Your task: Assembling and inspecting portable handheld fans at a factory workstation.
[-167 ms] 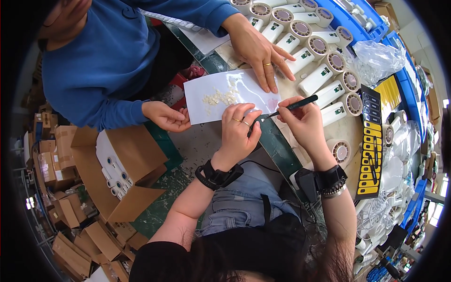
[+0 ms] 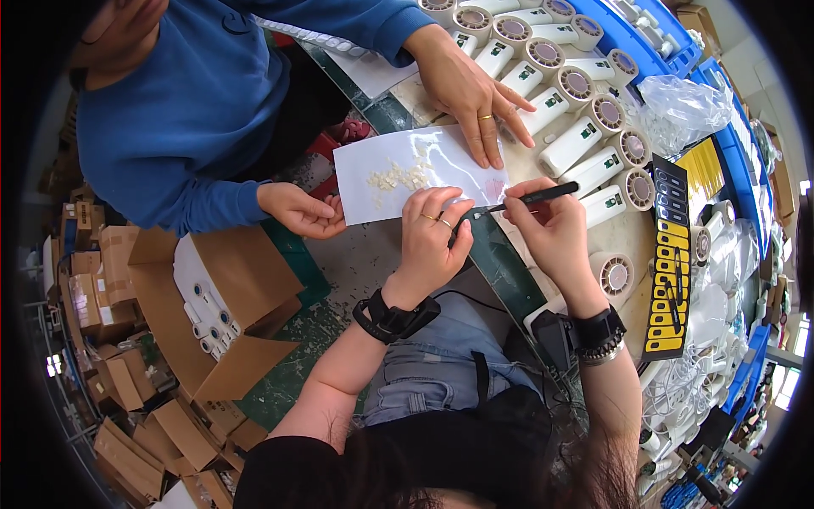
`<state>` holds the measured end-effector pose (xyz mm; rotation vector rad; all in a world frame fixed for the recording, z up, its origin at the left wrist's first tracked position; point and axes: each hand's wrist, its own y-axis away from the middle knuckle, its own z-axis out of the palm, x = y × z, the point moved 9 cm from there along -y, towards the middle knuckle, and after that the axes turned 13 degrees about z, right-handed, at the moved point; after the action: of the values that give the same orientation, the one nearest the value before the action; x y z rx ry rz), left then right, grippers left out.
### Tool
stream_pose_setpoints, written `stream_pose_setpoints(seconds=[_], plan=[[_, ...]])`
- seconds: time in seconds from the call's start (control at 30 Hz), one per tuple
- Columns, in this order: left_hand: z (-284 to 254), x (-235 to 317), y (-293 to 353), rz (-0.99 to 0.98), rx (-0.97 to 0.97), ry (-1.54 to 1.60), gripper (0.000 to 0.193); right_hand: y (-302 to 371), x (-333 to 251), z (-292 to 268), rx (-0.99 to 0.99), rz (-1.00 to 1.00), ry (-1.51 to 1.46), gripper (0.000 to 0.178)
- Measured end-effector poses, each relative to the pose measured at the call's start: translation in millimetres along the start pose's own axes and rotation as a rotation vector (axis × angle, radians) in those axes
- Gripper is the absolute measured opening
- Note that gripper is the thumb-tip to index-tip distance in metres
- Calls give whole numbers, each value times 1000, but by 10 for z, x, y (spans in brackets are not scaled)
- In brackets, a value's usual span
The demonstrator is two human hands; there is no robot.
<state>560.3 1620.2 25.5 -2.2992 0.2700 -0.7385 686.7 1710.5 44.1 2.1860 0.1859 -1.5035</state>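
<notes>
Black tweezers [image 2: 549,194] are pinched in my right hand [image 2: 551,227], their tip pointing left by the paper's near right corner. A tiny white piece [image 2: 476,215] shows close to the tip. My left hand [image 2: 430,242] is closed, fingers curled over the near edge of a white sheet [image 2: 360,174]; what lies between thumb and fingers is hidden. Small cream-coloured bits [image 2: 398,178] lie scattered on the sheet. Across from me, a co-worker's hand [image 2: 466,97] presses on the sheet's far right part, and their other hand [image 2: 301,209] is at its left edge.
Rows of white devices with round vented heads [image 2: 577,83] cover the table's far right. A black-and-yellow panel [image 2: 667,259] stands at the right, by a clear plastic bag [image 2: 685,106] and blue bins [image 2: 657,38]. An open carton [image 2: 254,280] with white parts sits lower left.
The tweezers' rear end has tilted slightly down and to the right in my right hand. My left hand and the co-worker's hands have barely moved.
</notes>
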Motion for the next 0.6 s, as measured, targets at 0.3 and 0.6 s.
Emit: stream_pose_setpoints(seconds=[0.3, 0.6], plan=[[-111, 36, -30, -20, 33, 214, 30, 753, 95, -1057, 198, 17, -289, 9], [239, 1135, -118, 182, -167, 492, 43, 1357, 390, -1387, 311, -14, -163, 10]])
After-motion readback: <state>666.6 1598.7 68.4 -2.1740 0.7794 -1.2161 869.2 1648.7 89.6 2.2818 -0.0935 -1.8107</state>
